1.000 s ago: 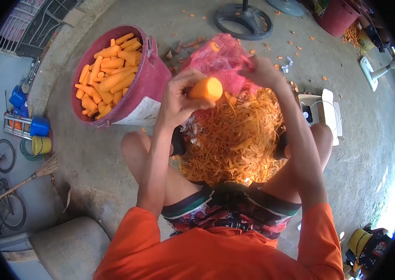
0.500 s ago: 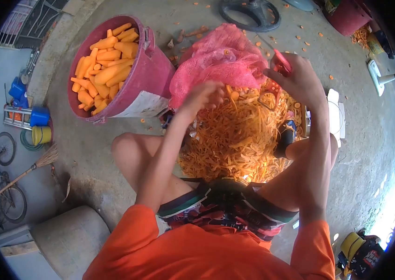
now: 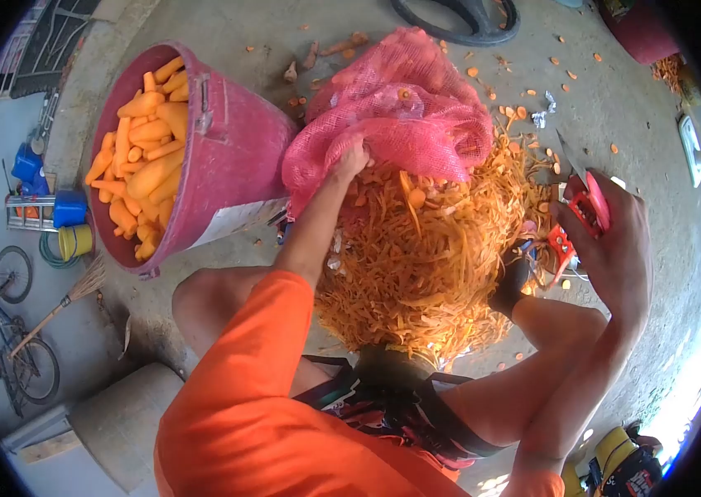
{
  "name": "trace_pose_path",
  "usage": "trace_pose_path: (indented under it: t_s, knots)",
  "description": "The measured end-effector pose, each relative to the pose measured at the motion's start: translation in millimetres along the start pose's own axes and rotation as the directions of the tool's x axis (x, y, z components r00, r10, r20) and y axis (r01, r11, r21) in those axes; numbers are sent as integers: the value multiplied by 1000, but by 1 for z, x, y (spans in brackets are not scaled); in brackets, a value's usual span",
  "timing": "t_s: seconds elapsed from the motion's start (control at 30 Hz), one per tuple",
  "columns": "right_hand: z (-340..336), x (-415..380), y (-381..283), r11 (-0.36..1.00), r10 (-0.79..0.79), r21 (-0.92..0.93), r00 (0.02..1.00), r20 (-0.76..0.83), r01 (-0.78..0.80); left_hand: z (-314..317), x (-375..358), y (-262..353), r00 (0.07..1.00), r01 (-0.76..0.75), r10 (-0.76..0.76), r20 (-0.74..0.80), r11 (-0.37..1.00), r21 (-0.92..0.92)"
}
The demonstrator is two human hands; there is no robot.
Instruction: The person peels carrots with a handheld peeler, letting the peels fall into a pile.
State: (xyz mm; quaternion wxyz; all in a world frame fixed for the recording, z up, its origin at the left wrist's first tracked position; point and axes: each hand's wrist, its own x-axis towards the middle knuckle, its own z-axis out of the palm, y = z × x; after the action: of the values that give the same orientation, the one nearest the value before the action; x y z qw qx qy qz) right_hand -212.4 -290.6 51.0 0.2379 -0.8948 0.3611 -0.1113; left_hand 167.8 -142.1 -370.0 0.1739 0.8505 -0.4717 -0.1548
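My left hand reaches into the folds at the lower left edge of the pink mesh sack, its fingers partly hidden there. My right hand is closed round a red-handled knife, its blade pointing up and left. A red peeler-like tool shows beside the same hand; whether it is held I cannot tell. Between my legs lies a big heap of orange carrot peelings, and the sack rests on its far edge.
A tilted pink tub of peeled carrots stands at left. Carrot slices lie scattered on the concrete floor. A dark ring-shaped base is at the top, a white object at far right. A broom and bicycle are at far left.
My left hand has gone from open above the peelings to the sack's edge. My right hand moved right and down with the knife. The view has shifted, and the tub appears larger.
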Motion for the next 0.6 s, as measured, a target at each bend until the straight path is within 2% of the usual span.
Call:
trace_pose_path:
  t_s: [0.03,0.07,0.1,0.17,0.2,0.27,0.3,0.33,0.37,0.4,0.47,0.5,0.57,0.6]
  knots:
    - [-2,4,0,999,21,-25,1000,1,-21,-4,9,-5,996,-55,66,66,986,-155]
    - [-7,10,-1,983,173,39,974,143,-180,-11,17,-7,985,-71,64,162,997,42]
    - [-5,10,5,982,176,36,973,148,-183,-18,18,-12,984,-69,62,167,997,38]
    - [1,2,19,986,-23,-167,999,-37,16,-33,14,-24,965,-162,135,226,981,106]
    - [1,2,22,986,-19,-168,999,-33,13,-36,9,-28,964,-161,134,230,981,104]
    - [2,1,26,989,-100,-111,994,-50,94,-43,3,-34,927,-374,362,102,916,144]
    - [2,0,24,990,-96,-109,994,-49,90,-46,4,-36,926,-375,363,106,916,144]
    - [-1,0,18,999,-22,-38,1000,0,22,-52,7,-34,914,-242,212,346,969,46]
    - [-2,-1,15,998,48,32,997,54,-50,-57,7,-32,816,-81,72,574,997,-10]
    - [-2,-2,14,998,47,38,997,54,-49,-61,0,-28,816,-79,68,574,997,-5]
    - [-4,-1,12,999,31,25,992,121,-34,-59,-8,-36,798,100,-4,603,987,-127]
    - [-4,-1,10,999,26,28,994,110,-30,-57,-12,-39,803,94,-3,596,988,-121]
    - [-4,-4,5,995,-78,-61,996,31,80,-62,-30,-32,857,140,102,505,897,-418]
    - [-8,-3,0,994,-85,-60,996,21,86,-69,-42,-30,910,-109,273,312,884,-454]
